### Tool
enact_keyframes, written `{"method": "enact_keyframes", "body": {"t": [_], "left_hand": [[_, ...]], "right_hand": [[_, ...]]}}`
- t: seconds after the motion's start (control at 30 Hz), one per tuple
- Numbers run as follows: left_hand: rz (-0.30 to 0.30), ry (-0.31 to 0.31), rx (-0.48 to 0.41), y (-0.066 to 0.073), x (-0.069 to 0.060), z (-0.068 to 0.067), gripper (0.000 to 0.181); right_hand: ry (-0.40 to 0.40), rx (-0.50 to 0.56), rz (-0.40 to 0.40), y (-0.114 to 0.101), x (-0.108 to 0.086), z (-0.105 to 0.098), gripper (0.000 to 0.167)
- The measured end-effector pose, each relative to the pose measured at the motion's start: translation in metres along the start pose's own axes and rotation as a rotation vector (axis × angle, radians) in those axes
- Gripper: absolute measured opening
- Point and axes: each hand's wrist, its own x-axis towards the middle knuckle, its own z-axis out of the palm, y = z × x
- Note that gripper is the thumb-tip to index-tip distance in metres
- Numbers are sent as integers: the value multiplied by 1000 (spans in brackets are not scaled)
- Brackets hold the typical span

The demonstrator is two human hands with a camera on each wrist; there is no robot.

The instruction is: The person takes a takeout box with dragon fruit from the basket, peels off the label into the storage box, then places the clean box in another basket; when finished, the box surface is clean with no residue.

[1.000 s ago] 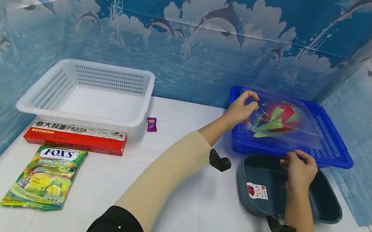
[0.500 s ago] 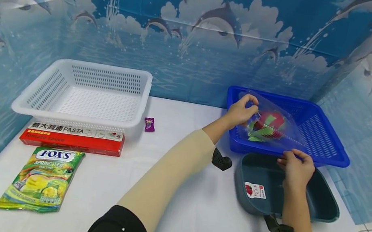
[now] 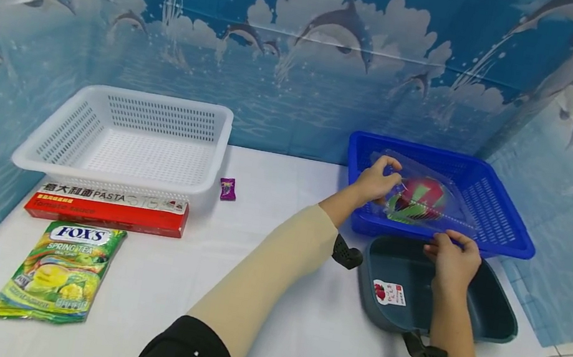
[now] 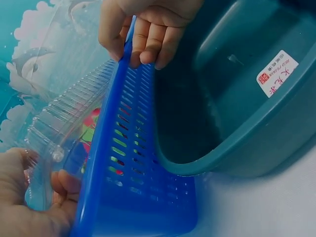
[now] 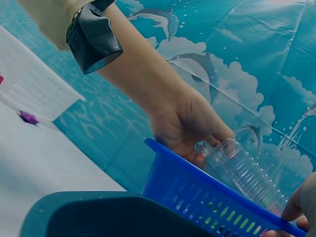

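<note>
A clear plastic container [image 3: 447, 217] with ribbed sides lies tilted in the blue basket [image 3: 511, 210]. Through it shows a red dragon fruit [image 3: 423, 194] with green scales; whether the fruit is inside or beneath cannot be told. My left hand [image 3: 377, 182] pinches the container's left edge, thumb on one side and fingers on the other, as the left wrist view shows. At the basket's near rim, my right hand [image 3: 455, 265] holds the container's near edge between thumb and curled fingers; the rim partly hides this grip. The right forearm crosses above the dark green basin [image 3: 414, 263].
A white basket [image 3: 153, 156] stands at the back left, with a red pasta box [image 3: 107, 213] before it. Nearer lies a bag of Fox's candy [image 3: 60, 273]. One small purple packet [image 3: 228, 189] rests right of the white basket. A dolphin-print curtain [image 3: 301, 92] borders the table.
Both hands have brought the clear plastic container down and leftward into the blue basket. My left hand has shifted slightly right and down; my right hand has stayed near the rim.
</note>
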Motion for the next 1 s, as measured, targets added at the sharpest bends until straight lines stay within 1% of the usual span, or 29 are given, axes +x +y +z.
{"method": "enact_keyframes", "body": {"t": [0.1, 0.23, 0.33, 0.53, 0.6, 0.7, 0.83, 0.9, 1.0], "left_hand": [[-14, -6, 23, 2, 0, 1, 18], [-52, -11, 50, 3, 0, 3, 18], [-76, -8, 89, 5, 0, 4, 20], [-44, 54, 205, 2, -3, 9, 34], [-54, 75, 223, 2, -3, 10, 39], [-105, 99, 204, 4, -3, 11, 49], [-190, 133, 174, 7, -2, 13, 61], [-213, 141, 167, 8, -3, 14, 64], [-226, 128, 148, 8, -2, 13, 66]], "right_hand": [[-1, -4, -5, 0, 0, 0, 14], [0, -9, -9, 1, 0, 0, 14], [-2, -8, -11, 1, 0, 0, 14], [2, -12, -7, 2, 0, -1, 14], [3, -10, -8, 2, 0, -1, 14], [2, -7, -12, 2, 0, -1, 14], [4, -7, -19, 2, 0, -1, 14], [6, -9, -20, 3, 1, 0, 14], [10, -8, -23, 3, 2, 0, 15]]}}
